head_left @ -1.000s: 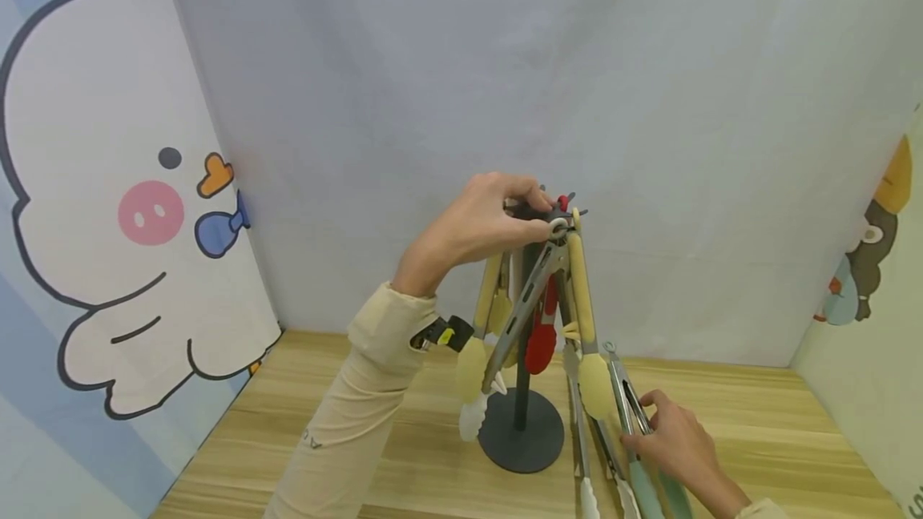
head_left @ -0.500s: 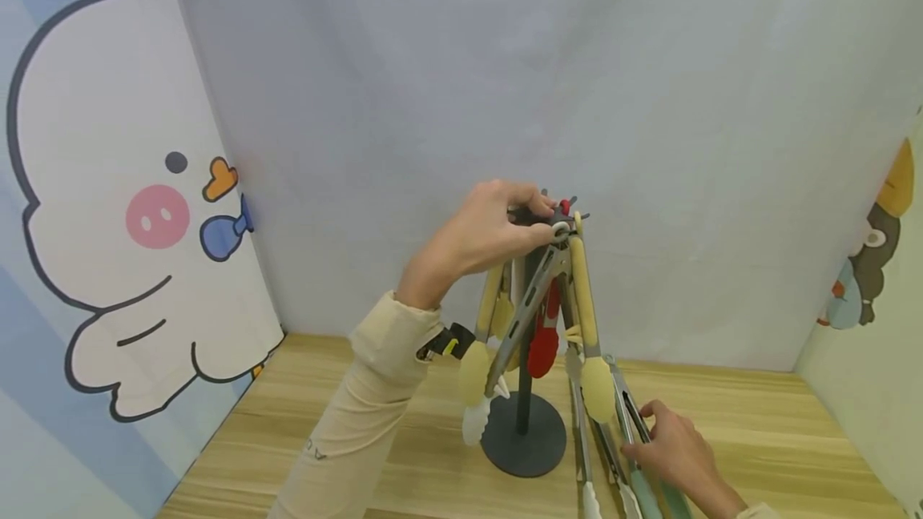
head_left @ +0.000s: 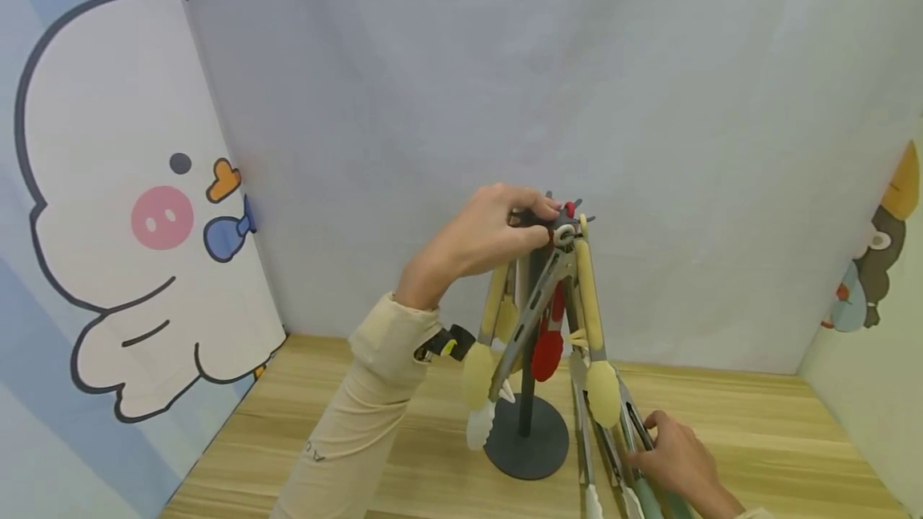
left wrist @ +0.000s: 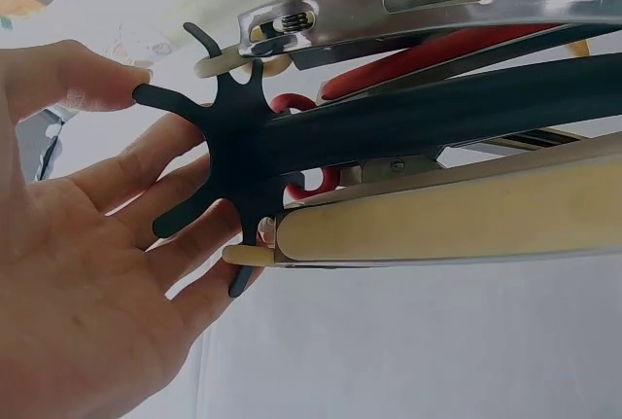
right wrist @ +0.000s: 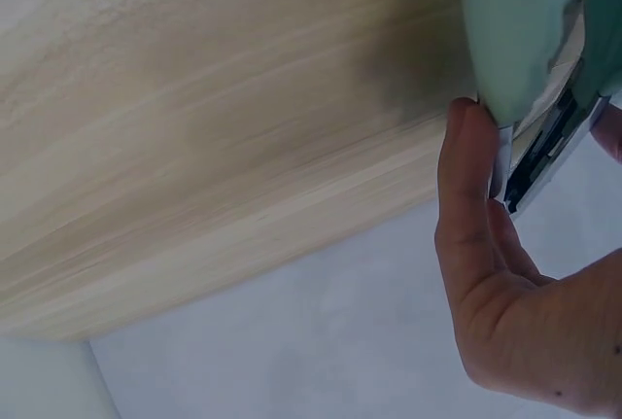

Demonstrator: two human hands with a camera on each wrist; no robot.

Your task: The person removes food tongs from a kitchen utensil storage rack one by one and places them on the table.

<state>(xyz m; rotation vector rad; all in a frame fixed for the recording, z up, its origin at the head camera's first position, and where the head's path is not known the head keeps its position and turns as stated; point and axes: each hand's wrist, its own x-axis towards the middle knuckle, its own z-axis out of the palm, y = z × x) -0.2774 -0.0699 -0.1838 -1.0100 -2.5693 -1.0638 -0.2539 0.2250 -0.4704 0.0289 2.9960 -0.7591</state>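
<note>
In the head view my left hand (head_left: 486,231) is at the top of a dark hook stand (head_left: 528,443). Seen from the left wrist, the thumb meets the tip of one arm of the hook crown (left wrist: 238,142), and the fingers lie behind other arms. Tongs with yellow grips (head_left: 590,295), red-tipped tongs (head_left: 548,355) and metal tongs with white tips (head_left: 479,424) hang from the stand. My right hand (head_left: 678,455), low at the right, pinches metal tongs with mint-green tips (right wrist: 520,35) between thumb and fingers. Part of these tongs is hidden behind a hanging yellow tip.
White-tipped tongs (head_left: 586,455) lie on the wooden table (head_left: 779,431) right of the stand's base, with another pair (head_left: 611,451) beside them. A grey cloth wall (head_left: 685,183) stands behind; printed cartoon panels (head_left: 108,183) border the sides.
My left thumb has come slightly away from the pale ring at the top of the hanging tongs. The mint-tipped tongs' upper end has slipped behind the yellow tip. The head view has shifted a little.
</note>
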